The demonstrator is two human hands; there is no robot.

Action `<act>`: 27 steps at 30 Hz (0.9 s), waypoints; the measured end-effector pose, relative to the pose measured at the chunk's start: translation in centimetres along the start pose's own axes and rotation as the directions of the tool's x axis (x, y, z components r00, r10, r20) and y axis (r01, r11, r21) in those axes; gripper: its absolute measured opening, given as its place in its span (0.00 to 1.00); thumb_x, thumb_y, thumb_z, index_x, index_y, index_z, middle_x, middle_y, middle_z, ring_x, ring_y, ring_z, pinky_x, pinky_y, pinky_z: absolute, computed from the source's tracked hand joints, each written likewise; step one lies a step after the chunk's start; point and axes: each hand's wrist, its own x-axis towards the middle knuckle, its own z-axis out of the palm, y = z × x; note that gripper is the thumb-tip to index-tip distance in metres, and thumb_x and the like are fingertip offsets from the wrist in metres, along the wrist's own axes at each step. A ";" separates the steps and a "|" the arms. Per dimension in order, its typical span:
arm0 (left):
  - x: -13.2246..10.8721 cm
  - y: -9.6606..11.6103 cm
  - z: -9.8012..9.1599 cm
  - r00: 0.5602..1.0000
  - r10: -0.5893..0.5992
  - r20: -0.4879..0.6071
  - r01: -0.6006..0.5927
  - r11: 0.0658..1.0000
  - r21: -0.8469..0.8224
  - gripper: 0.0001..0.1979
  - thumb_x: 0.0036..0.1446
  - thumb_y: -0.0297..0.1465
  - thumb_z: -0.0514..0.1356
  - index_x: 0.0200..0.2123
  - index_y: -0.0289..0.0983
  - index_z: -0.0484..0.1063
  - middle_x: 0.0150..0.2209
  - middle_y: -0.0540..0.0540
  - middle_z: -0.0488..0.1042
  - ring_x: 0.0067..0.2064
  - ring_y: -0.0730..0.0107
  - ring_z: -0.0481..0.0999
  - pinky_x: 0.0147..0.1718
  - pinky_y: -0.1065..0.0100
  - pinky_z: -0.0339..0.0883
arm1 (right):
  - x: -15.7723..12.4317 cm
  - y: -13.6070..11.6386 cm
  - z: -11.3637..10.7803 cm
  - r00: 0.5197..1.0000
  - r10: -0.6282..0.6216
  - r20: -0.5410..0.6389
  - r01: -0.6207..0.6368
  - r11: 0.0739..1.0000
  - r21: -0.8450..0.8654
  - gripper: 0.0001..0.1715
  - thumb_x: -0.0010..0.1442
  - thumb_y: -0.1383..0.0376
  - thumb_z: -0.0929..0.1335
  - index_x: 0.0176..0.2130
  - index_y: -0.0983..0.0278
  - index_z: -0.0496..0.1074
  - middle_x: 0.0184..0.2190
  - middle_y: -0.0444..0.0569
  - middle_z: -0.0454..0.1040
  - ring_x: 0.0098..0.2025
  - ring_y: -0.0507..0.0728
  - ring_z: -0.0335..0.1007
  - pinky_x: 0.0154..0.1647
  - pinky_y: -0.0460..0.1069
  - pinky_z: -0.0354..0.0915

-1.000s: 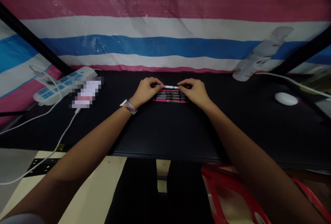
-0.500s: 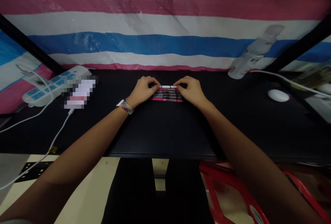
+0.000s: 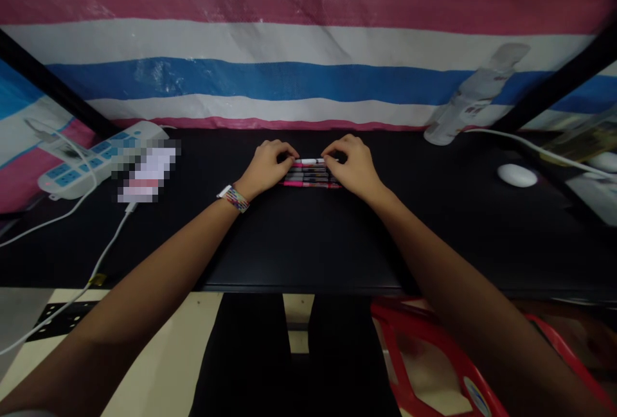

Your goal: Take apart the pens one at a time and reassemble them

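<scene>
Several pens [image 3: 314, 175] lie side by side in a row on the black table [image 3: 299, 237], their barrels running left to right. At the far edge of the row is a white pen [image 3: 310, 161]. My left hand [image 3: 267, 165] is closed, thumb and forefinger pinching its left end. The thumb and forefinger of my right hand [image 3: 355, 165] close on its right part and cover the tip. Nearest me in the row is a pink pen [image 3: 293, 183]. My right hand hides some of the pens' right ends.
To the left are a white power strip [image 3: 103, 159] and a blurred-out phone [image 3: 148, 175] with a white charging cable [image 3: 112, 245]. A clear bottle [image 3: 475, 99] and a white computer mouse [image 3: 517, 175] stand to the right. Below the table is a red plastic stool [image 3: 409, 353].
My right hand has slid slightly left along the white pen and covers more of it. My left hand has hardly moved. The view has shifted a little.
</scene>
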 end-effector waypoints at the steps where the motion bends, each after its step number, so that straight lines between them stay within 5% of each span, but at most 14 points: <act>1: 0.0 0.0 0.0 1.000 0.004 -0.004 -0.004 1.000 0.002 0.10 0.59 0.28 0.63 0.38 0.43 0.86 0.40 0.43 0.84 0.43 0.53 0.78 0.55 0.48 0.70 | -0.1 -0.6 -0.1 0.999 -0.034 0.017 0.034 0.999 -0.004 0.08 0.63 0.68 0.71 0.35 0.60 0.83 0.39 0.54 0.78 0.48 0.66 0.73 0.54 0.61 0.69; 13: -0.2 1.4 -0.8 0.998 -0.047 0.050 0.043 0.996 0.074 0.10 0.65 0.30 0.60 0.41 0.40 0.84 0.43 0.43 0.85 0.47 0.54 0.79 0.56 0.51 0.70 | -1.3 -3.9 -0.3 0.875 -0.422 0.237 0.436 0.900 -0.007 0.15 0.67 0.70 0.69 0.28 0.62 0.73 0.30 0.50 0.72 0.39 0.61 0.64 0.42 0.57 0.64; 22: 0.4 0.7 -0.8 0.980 -0.193 -0.048 0.175 0.952 -0.252 0.09 0.63 0.28 0.61 0.36 0.38 0.83 0.38 0.45 0.86 0.42 0.61 0.82 0.48 0.60 0.74 | -1.5 -3.8 -0.7 0.871 -0.397 0.289 0.426 0.904 -0.044 0.07 0.66 0.67 0.71 0.34 0.63 0.78 0.33 0.50 0.75 0.39 0.60 0.67 0.38 0.54 0.60; 27: 0.5 0.7 -0.8 0.971 -0.229 -0.072 0.198 0.934 -0.296 0.09 0.61 0.27 0.61 0.36 0.38 0.83 0.36 0.45 0.85 0.40 0.63 0.82 0.45 0.62 0.74 | -1.6 -4.3 -1.0 0.879 -0.358 0.314 0.381 0.925 -0.012 0.06 0.63 0.69 0.73 0.33 0.63 0.77 0.35 0.49 0.76 0.41 0.59 0.70 0.39 0.52 0.61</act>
